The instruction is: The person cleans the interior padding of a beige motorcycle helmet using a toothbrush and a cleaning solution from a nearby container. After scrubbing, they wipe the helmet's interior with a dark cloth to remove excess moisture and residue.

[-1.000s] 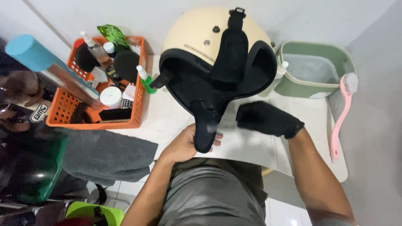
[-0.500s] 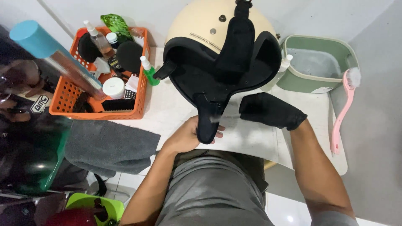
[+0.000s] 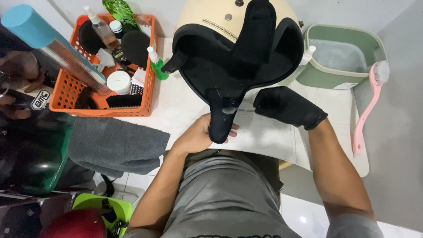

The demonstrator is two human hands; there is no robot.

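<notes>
- A cream helmet (image 3: 229,17) with a black inside stood on the white table (image 3: 185,103), near the far edge, with its open side facing the person.
- The left hand (image 3: 198,136) was bare. Its fingers were closed around the end of a long black pad (image 3: 222,121) that hung down from the helmet toward the near edge.
- The right hand (image 3: 286,105) was inside a black mitt (image 3: 304,115). It lay flat on the table just beside the helmet, to the right of the pad. I could not tell if the fingers inside were bent or straight, and it held nothing.
- A second black pad (image 3: 255,39) stuck up over the top of the helmet.
- An orange basket (image 3: 66,94) sat at the far left corner of the table. It held bottles, a white jar (image 3: 118,82) and a black brush (image 3: 123,101).
- A small green spray bottle (image 3: 157,65) stood between the basket and the helmet.
- A grey towel (image 3: 114,145) hung over the left edge of the table.
- A green tub (image 3: 326,75) with water in it sat at the far right corner.
- A pink brush (image 3: 368,105) with a long handle lay along the right edge.
</notes>
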